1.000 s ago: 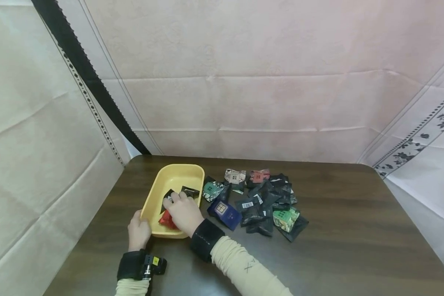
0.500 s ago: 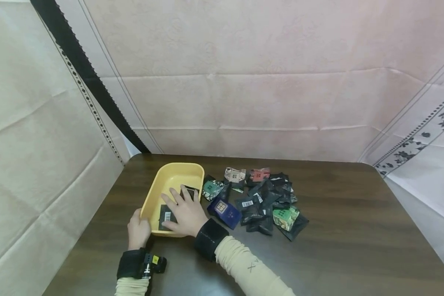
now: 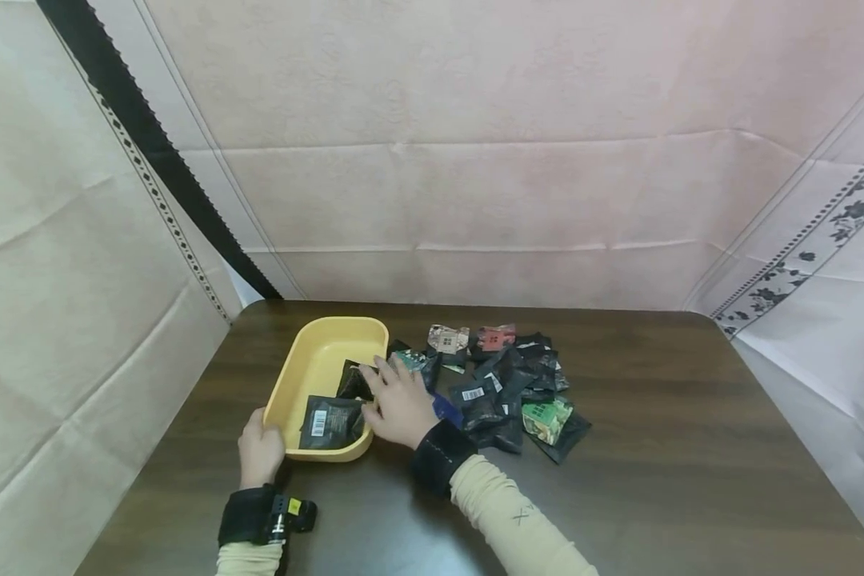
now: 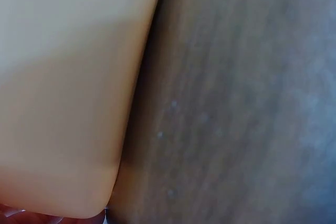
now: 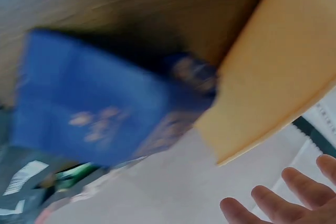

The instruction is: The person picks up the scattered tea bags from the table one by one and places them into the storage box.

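My left hand point(image 3: 261, 454) grips the near left edge of a yellow plastic tray point(image 3: 331, 336). Inside the tray, a dark packet with a barcode label point(image 3: 338, 428) lies flat at the near end, and another dark packet point(image 3: 353, 382) lies behind it. Over the tray's right rim, my right hand point(image 3: 402, 406) is spread and holds nothing. Partly hidden under that hand, a blue packet point(image 3: 446, 410) lies on the table; the right wrist view shows this blue packet point(image 5: 94, 103) blurred beside the tray wall point(image 5: 283, 61). The left wrist view is mostly filled by the tray's outer wall point(image 4: 68, 103).
Right of the tray is a heap of dark packets point(image 3: 482, 404), with a green-patterned packet point(image 3: 547, 420) at its right edge. A red-patterned packet point(image 3: 497, 338) and a pale-patterned packet point(image 3: 448, 340) lie behind. The brown table point(image 3: 662, 448) extends to the right.
My right hand lets go of a packet with a red side, opens over the tray and moves right to its rim. A barcode side now shows there. My left hand keeps its grip.
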Action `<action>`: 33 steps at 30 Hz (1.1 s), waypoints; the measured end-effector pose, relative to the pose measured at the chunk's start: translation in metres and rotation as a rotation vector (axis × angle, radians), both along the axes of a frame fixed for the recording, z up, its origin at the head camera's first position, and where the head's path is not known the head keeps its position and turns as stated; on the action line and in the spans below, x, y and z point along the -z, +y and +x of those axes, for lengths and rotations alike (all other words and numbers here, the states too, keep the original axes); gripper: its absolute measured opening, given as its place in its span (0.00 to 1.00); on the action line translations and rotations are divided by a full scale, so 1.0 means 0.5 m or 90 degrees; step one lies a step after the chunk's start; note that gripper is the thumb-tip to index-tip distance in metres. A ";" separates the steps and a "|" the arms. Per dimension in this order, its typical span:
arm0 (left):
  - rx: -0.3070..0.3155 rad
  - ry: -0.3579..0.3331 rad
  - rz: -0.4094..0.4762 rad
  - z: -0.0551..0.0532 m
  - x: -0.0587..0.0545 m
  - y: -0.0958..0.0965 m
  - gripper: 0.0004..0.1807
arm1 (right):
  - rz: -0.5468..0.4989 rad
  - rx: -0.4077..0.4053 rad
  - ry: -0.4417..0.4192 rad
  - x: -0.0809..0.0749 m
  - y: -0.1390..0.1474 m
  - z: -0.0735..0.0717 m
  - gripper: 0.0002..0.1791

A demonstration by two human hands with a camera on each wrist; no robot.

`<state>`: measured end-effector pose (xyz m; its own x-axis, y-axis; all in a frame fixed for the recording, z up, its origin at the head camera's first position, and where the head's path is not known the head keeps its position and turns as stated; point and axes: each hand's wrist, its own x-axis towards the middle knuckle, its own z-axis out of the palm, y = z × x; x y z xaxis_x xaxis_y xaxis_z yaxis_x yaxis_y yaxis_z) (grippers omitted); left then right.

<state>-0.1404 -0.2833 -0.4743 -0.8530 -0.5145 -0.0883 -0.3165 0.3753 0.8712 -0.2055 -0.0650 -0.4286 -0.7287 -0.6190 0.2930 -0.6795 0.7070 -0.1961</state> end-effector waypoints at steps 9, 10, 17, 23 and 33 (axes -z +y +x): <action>-0.013 0.006 0.001 0.005 0.002 -0.010 0.24 | 0.023 0.054 -0.043 0.035 0.048 -0.025 0.31; -0.010 0.004 0.004 0.005 0.003 -0.010 0.24 | 0.027 0.059 -0.050 0.039 0.051 -0.026 0.32; -0.007 0.014 0.004 0.006 0.005 -0.006 0.24 | 0.072 0.096 -0.084 0.065 0.063 -0.026 0.35; -0.002 0.008 0.011 0.005 0.000 -0.002 0.24 | 0.116 0.121 -0.053 0.084 0.060 -0.026 0.31; 0.003 -0.002 0.015 0.001 -0.002 0.001 0.24 | 0.088 0.107 -0.026 0.083 0.063 -0.028 0.24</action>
